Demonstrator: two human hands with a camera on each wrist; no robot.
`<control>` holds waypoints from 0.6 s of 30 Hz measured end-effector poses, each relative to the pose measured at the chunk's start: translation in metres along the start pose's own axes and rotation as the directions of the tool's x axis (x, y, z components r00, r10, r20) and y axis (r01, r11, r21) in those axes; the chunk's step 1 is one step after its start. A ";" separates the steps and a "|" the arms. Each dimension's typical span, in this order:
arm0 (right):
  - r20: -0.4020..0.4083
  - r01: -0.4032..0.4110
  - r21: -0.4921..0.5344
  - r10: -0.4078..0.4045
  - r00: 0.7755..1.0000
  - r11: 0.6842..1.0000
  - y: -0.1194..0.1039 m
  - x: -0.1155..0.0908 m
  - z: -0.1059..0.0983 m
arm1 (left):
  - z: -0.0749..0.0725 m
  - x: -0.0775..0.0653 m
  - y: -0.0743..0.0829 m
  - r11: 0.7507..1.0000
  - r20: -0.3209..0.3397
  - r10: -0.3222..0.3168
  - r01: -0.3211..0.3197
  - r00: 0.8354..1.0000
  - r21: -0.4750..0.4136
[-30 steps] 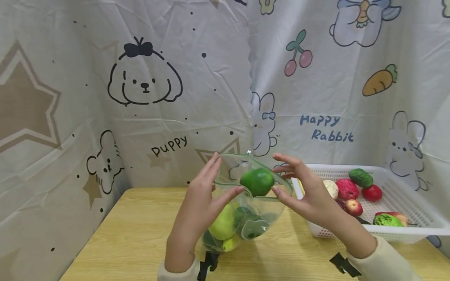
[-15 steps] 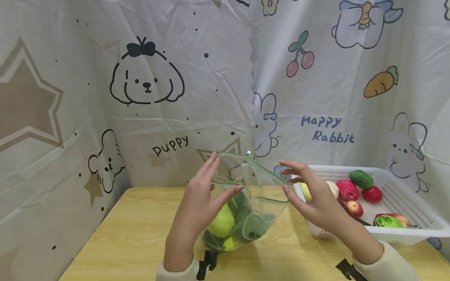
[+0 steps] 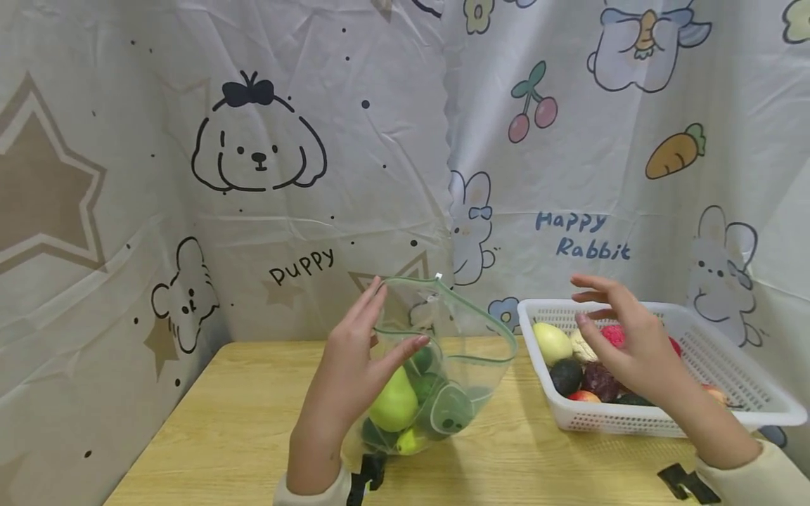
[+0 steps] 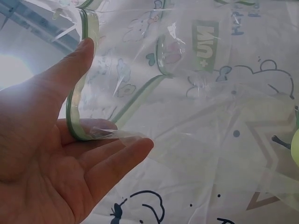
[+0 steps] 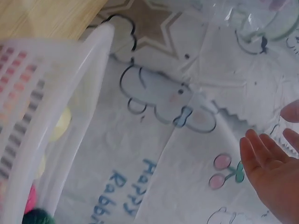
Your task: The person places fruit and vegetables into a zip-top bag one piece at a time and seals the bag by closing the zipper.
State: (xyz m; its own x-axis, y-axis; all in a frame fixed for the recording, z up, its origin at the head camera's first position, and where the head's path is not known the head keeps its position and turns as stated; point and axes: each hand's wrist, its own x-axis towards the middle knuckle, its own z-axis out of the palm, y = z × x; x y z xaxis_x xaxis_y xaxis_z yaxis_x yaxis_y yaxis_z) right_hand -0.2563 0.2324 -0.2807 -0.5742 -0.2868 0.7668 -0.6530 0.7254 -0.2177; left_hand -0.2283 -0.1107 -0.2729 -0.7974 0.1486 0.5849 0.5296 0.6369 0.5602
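Observation:
A clear zip bag with a green-edged mouth stands on the table, mouth upward and spread wide. Inside lie a yellow-green pear, a small yellow piece and several green pieces, partly hidden by a printed face on the plastic. My left hand touches the bag's rim, thumb and straight fingers spread apart; the left wrist view shows the green edge running between them. My right hand hangs in the air over the basket, apart from the bag, fingers loosely bent and holding nothing.
A white plastic basket stands at the right on the wooden table. It holds several fruits and vegetables, among them a pale yellow one and a dark round one. A printed cloth hangs behind.
A green, oval fruit near the bag's mouth has dropped inside. My right hand has left the bag's rim and moved right, over the basket. My left hand stays at the rim.

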 end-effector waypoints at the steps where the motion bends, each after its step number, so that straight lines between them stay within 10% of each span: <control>1: 0.012 -0.016 -0.022 0.016 1.000 1.000 0.007 -0.001 -0.001 | 0.000 0.000 0.000 1.000 0.001 -0.001 0.001 1.000 0.000; 9: 0.082 -0.204 -0.098 0.212 0.974 0.974 0.081 0.007 -0.021 | 0.000 0.002 -0.001 1.000 0.005 -0.006 0.006 1.000 -0.004; 18: 0.213 -0.511 -0.132 0.528 0.822 0.849 0.170 0.017 -0.026 | -0.001 0.002 -0.003 1.000 -0.002 -0.011 0.011 1.000 0.021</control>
State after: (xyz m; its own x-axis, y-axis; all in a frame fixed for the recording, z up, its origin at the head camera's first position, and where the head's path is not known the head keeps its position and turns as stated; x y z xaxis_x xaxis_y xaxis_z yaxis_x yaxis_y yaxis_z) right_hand -0.3637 0.3669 -0.2891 -0.9220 0.0137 0.3870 -0.1960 0.8453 -0.4971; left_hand -0.2309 -0.1135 -0.2728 -0.8028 0.1401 0.5796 0.5143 0.6544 0.5542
